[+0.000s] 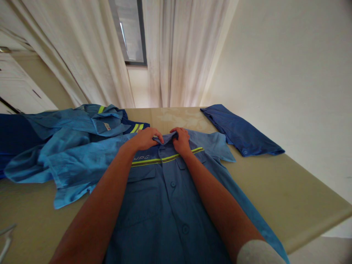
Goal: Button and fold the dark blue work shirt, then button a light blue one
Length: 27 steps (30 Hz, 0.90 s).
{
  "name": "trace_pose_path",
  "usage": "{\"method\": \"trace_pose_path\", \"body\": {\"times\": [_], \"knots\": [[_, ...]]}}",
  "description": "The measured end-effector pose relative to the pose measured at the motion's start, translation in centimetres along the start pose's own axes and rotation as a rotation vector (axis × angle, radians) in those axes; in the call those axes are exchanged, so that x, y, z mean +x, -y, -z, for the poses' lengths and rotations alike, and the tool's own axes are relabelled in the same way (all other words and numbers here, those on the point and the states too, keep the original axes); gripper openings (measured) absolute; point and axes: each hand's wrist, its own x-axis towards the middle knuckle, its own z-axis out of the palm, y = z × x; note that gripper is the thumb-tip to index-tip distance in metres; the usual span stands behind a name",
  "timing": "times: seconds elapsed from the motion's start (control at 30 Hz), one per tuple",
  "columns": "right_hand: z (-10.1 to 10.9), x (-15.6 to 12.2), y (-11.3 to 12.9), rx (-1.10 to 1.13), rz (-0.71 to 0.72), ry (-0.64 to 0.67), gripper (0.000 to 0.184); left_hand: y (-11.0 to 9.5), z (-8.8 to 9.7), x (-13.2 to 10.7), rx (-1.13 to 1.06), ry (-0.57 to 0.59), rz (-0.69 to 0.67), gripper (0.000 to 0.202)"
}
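A blue short-sleeved work shirt (176,205) lies front up on the table, its collar at the far end. Across its chest runs a yellow-green and grey stripe, with buttons down the middle and flap pockets. My left hand (147,139) pinches the left side of the collar (166,138). On the collar's right side, my right hand (180,140) is closed with the fingers curled over the fabric. Both forearms reach over the shirt and cover parts of its front.
Other blue garments (82,121) lie heaped at the left, some with yellow-green stripes. A folded dark blue garment (242,128) rests at the far right of the table (264,190). A white hanger-like object (6,244) shows at the lower left. Curtains (187,51) hang behind.
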Motion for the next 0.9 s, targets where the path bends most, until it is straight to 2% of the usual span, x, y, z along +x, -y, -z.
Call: {"method": "trace_pose_path", "body": {"times": [0.03,0.1,0.17,0.27,0.37,0.53,0.57,0.63,0.73,0.8,0.9], "knots": [[0.1,0.1,-0.1,-0.011,-0.043,-0.001,0.046,0.1,-0.1,0.0,0.022,0.005,0.004,0.027],[0.1,0.4,-0.4,-0.007,-0.09,0.014,0.037,0.5,-0.1,0.1,0.097,0.006,0.016,0.039],[0.1,0.5,-0.6,0.036,-0.094,0.021,0.037,0.9,0.1,0.3,0.18,-0.014,0.035,0.036],[0.2,0.5,-0.6,0.102,-0.096,-0.012,0.035,1.1,0.3,0.4,0.177,0.048,-0.032,0.023],[0.5,0.2,0.0,0.13,-0.073,-0.053,0.034,0.6,0.0,0.3,0.104,0.075,-0.077,0.033],[1.1,-0.6,1.5,0.014,-0.024,-0.169,0.035,-0.5,-0.9,0.4,0.08,0.267,-0.034,0.046],[1.0,-0.7,1.7,-0.037,-0.006,-0.166,0.035,-0.5,-1.1,0.5,0.101,0.277,-0.027,0.048],[0.6,-0.9,1.9,-0.151,0.014,-0.093,0.04,-0.5,-1.6,0.7,0.174,0.208,-0.024,0.045],[-0.1,-1.1,1.9,-0.295,-0.008,0.042,0.042,0.2,-3.0,0.6,0.286,-0.04,0.039,0.043],[-0.2,-1.2,1.9,-0.341,0.004,0.074,0.037,1.0,-4.3,0.2,0.309,-0.17,0.113,0.048],[0.5,-1.0,2.5,-0.348,0.066,0.043,0.037,2.4,-6.1,-0.5,0.281,-0.165,0.157,0.055]]}}
